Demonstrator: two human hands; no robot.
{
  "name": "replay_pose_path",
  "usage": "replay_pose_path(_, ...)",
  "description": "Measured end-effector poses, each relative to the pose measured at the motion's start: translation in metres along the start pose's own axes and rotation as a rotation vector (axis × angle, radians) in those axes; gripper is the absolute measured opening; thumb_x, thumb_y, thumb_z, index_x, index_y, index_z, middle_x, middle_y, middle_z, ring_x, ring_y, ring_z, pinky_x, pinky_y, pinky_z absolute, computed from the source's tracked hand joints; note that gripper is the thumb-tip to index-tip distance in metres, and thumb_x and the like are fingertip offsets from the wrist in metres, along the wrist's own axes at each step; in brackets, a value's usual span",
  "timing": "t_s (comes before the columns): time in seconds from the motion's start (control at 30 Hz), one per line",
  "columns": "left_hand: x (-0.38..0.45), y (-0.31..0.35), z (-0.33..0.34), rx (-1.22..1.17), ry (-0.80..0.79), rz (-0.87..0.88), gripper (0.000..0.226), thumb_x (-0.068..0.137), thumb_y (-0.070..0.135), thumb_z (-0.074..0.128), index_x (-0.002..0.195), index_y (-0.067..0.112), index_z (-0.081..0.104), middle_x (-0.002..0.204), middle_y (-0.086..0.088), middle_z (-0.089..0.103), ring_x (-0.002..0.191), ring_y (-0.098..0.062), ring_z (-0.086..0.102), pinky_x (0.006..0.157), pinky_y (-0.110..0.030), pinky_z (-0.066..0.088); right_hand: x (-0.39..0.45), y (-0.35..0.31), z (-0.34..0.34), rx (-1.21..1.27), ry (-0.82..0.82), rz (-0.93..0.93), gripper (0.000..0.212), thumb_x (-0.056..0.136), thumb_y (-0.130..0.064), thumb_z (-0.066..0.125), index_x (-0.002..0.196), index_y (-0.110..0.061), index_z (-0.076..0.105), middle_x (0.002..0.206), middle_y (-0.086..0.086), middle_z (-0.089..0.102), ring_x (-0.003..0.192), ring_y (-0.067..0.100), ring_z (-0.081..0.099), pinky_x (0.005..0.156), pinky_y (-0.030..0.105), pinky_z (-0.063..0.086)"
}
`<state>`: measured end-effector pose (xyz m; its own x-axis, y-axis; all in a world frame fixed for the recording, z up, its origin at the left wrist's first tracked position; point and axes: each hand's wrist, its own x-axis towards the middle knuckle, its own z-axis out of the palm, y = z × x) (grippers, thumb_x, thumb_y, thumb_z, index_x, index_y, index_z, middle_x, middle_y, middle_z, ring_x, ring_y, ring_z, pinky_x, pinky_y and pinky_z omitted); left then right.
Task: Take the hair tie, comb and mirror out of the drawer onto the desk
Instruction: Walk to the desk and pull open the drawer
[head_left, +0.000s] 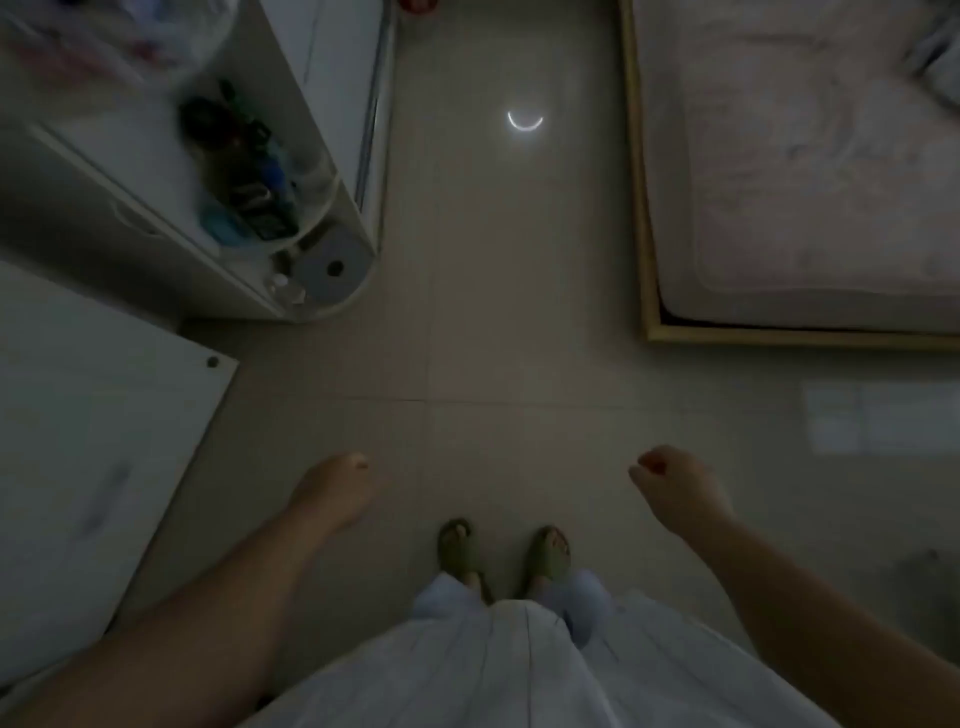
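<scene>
I am standing on a tiled floor in a dim room, looking straight down. My left hand (332, 491) hangs over the floor with its fingers curled in, nothing in it. My right hand (675, 488) is likewise loosely closed and holds nothing. The white desk (78, 441) lies at the left edge, its corner close to my left forearm. No drawer, hair tie, comb or mirror can be made out in this view.
A white shelf unit (322, 291) with dark bottles and small items stands at the upper left. A bed with a wooden frame (644, 260) fills the upper right. My slippered feet (504, 551) are on the floor between them.
</scene>
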<state>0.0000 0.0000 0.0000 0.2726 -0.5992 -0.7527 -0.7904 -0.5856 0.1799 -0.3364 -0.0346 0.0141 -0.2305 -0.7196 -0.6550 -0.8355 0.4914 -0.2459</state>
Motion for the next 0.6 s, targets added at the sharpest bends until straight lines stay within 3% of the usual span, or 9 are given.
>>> replay_pose_path(0.17, 0.039, 0.020, -0.022, 0.031, -0.061, -0.063, 0.026, 0.088, 0.030, 0.052, 0.076, 0.009, 0.063, 0.106, -0.022, 0.069, 0.097, -0.033, 0.064, 0.073, -0.030, 0.042, 0.040, -0.004, -0.008, 0.022, -0.058, 0.108, 0.030, 0.087, -0.028, 0.055, 0.110, -0.010, 0.063, 0.109, 0.012, 0.067, 0.100, 0.029, 0.061, 0.074, 0.026, 0.038)
replay_pose_path(0.3, 0.080, 0.066, -0.050, 0.000, -0.058, -0.101, 0.032, 0.089, 0.028, 0.052, 0.097, 0.003, 0.068, 0.111, -0.021, 0.068, 0.103, -0.033, 0.063, 0.084, -0.033, 0.047, 0.094, -0.012, -0.035, 0.028, -0.082, 0.135, 0.028, 0.088, -0.026, 0.055, 0.108, -0.008, 0.063, 0.099, 0.012, 0.066, 0.092, 0.028, 0.060, 0.073, 0.026, 0.038)
replay_pose_path(0.5, 0.137, 0.171, -0.122, -0.127, 0.003, -0.143, 0.037, 0.092, 0.022, 0.048, 0.110, -0.007, 0.064, 0.122, -0.028, 0.062, 0.113, -0.036, 0.058, 0.091, -0.034, 0.044, 0.200, -0.044, -0.115, -0.053, -0.199, 0.081, 0.023, 0.088, -0.028, 0.053, 0.090, -0.008, 0.063, 0.082, 0.010, 0.061, 0.079, 0.026, 0.058, 0.076, 0.033, 0.048)
replay_pose_path(0.6, 0.169, 0.213, -0.162, -0.191, 0.019, -0.170, 0.040, 0.093, 0.024, 0.049, 0.119, -0.005, 0.060, 0.131, -0.026, 0.057, 0.120, -0.036, 0.054, 0.098, -0.035, 0.042, 0.244, -0.076, -0.174, -0.087, -0.229, 0.070, 0.030, 0.090, -0.026, 0.053, 0.088, 0.000, 0.067, 0.073, 0.016, 0.060, 0.067, 0.023, 0.051, 0.064, 0.028, 0.038)
